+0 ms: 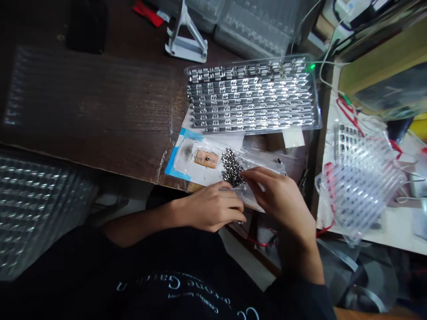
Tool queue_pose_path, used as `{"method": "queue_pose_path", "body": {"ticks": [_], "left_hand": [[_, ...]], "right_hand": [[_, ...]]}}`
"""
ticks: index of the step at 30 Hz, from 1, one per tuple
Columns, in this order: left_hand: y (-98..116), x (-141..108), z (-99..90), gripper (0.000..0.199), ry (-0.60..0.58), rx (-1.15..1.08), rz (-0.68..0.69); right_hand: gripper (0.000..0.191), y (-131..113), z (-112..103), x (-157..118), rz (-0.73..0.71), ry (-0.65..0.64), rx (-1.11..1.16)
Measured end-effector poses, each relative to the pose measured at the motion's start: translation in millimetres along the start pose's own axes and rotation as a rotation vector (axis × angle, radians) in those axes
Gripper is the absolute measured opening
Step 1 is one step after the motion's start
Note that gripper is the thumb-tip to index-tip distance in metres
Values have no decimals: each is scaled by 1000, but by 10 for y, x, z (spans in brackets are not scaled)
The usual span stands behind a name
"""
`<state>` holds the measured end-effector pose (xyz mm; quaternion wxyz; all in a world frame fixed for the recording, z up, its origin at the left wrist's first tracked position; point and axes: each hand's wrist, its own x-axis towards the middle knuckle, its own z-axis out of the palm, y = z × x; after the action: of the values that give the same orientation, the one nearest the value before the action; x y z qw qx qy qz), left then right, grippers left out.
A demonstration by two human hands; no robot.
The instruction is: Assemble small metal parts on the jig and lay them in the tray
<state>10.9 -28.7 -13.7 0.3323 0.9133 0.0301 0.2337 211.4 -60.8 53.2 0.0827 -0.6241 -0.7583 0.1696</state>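
Note:
A heap of small shiny metal screws or standoffs (232,168) lies on a clear plastic bag at the table's front edge. My left hand (213,206) rests just below the heap, fingers curled. A bit of metal shows by its fingertips, but what it holds is too small to name. My right hand (278,189) reaches to the heap's right side, thumb and forefinger pinched together. Whether a piece is between them cannot be made out. Left of the heap, a tan block (206,158) with a small dark round piece on it sits on a white sheet with blue edges (171,163).
Behind the heap, a clear tray (315,95) holds rows of metal connectors. A white folding stand (187,46) and more clear trays (253,26) are farther back. Stacked empty-looking trays (363,178) lie on the right table. Another tray stack (36,209) stands at lower left.

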Motion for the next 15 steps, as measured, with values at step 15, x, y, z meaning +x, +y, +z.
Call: {"method": "queue_pose_path", "body": {"ticks": [15], "left_hand": [[-134, -767, -753, 15, 333, 113, -567]], "right_hand": [[23, 112, 205, 231, 29, -113, -80]]}}
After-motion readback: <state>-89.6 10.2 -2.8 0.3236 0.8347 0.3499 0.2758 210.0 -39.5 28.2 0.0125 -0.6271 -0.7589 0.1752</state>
